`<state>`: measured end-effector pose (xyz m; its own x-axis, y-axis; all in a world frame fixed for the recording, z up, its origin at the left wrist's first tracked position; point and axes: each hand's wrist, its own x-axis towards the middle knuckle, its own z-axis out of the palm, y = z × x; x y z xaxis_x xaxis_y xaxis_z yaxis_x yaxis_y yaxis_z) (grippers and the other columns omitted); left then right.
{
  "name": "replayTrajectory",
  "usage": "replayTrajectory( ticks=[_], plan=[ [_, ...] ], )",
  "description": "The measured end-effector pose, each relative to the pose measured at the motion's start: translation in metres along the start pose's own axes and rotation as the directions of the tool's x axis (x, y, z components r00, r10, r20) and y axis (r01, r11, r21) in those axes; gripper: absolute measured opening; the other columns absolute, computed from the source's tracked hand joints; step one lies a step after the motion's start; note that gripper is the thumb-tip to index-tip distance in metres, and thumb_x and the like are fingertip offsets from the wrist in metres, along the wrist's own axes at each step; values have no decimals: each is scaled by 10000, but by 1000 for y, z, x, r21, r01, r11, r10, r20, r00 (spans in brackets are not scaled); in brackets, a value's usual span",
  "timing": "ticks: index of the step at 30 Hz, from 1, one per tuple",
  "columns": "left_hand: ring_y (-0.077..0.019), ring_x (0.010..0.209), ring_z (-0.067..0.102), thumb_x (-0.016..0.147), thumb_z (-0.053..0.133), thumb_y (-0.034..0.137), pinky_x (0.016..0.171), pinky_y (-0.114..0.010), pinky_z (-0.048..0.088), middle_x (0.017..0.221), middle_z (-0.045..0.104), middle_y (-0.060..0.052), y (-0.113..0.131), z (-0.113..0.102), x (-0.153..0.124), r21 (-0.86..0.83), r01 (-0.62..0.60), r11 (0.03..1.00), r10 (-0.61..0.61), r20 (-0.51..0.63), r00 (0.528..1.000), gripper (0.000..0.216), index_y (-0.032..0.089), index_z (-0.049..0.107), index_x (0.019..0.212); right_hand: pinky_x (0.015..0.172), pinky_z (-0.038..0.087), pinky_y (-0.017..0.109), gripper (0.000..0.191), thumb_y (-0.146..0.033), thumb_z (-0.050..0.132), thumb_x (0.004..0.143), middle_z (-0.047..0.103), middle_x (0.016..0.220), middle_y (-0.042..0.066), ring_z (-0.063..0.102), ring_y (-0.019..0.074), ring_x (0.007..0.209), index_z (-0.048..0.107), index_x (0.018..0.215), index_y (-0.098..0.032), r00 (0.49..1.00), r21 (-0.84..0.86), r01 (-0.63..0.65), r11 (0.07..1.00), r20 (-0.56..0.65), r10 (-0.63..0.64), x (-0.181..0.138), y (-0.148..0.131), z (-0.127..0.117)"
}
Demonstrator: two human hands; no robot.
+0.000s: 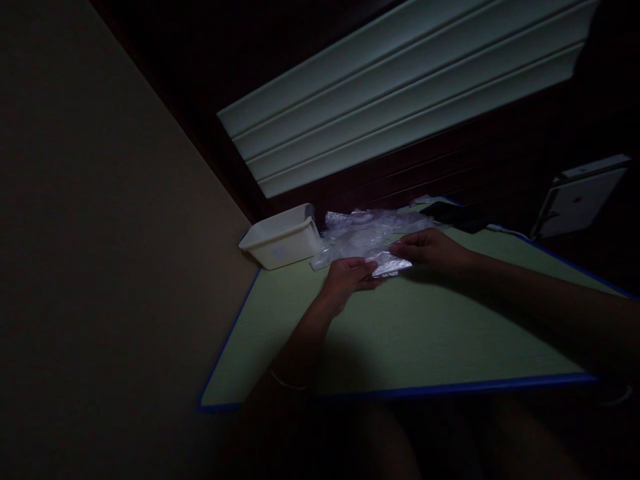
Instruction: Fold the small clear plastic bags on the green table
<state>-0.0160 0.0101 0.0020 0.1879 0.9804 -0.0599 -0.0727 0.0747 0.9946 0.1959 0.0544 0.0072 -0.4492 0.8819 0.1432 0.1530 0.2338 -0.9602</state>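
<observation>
Between my two hands is a small clear plastic bag (389,263), shiny and creased, held just above the table (425,333). My left hand (347,279) pinches its left edge between thumb and fingers. On the upper right side, my right hand (425,248) grips it with the fingertips closed. Whether anything is inside the bag is too dark to tell. Right behind my hands lies a loose heap of clear plastic bags (363,228), crumpled over one another.
An open white plastic bin (283,241) stands at the table's back left corner, by the wall (150,280). A dark flat object (457,217) lies at the back right. Beyond the right edge is a white box-like item (583,200). Light slatted panels (400,87) rise behind.
</observation>
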Motion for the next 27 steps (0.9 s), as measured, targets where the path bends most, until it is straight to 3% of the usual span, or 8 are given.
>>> replayTrajectory(
  ticks=[4, 16, 20, 27],
  plan=[
    [-175, 744, 713, 806, 700, 188, 703, -283, 573, 804, 706, -103, 1, 2, -1, 5, 25, 1000, -25, -15, 1000, 125, 70, 665, 824, 470, 308, 277, 427, -600, 696, 708, 527, 559, -4, 423, 109, 495, 654, 647, -179, 1000, -1, -17, 1000, -10, 17, 2, 1, 0],
    [-203, 776, 726, 808, 699, 179, 713, -292, 577, 801, 704, -93, -1, -4, 3, 3, 10, 1000, -10, -62, 998, 129, 73, 626, 805, 606, 441, 288, 390, -562, 751, 653, 641, 677, 27, 539, 142, 625, 717, 735, -183, 991, 170, 30, 985, -132, -7, 8, 3, -3],
    [-198, 769, 724, 812, 697, 198, 709, -288, 574, 794, 717, -107, -1, 0, 1, 33, 28, 999, -27, -36, 999, 136, 78, 634, 802, 574, 406, 282, 438, -584, 717, 688, 615, 653, 22, 502, 125, 588, 718, 785, -157, 997, 103, 16, 995, -73, -9, 5, 1, -1],
    [-202, 782, 726, 799, 715, 235, 674, -264, 570, 804, 726, -116, -3, 3, 0, 33, 19, 999, -20, 22, 1000, 172, 83, 635, 810, 499, 344, 280, 427, -602, 666, 720, 524, 552, -5, 422, 115, 517, 634, 634, -185, 995, -2, 53, 999, -82, -53, -2, -6, 1]
  ],
)
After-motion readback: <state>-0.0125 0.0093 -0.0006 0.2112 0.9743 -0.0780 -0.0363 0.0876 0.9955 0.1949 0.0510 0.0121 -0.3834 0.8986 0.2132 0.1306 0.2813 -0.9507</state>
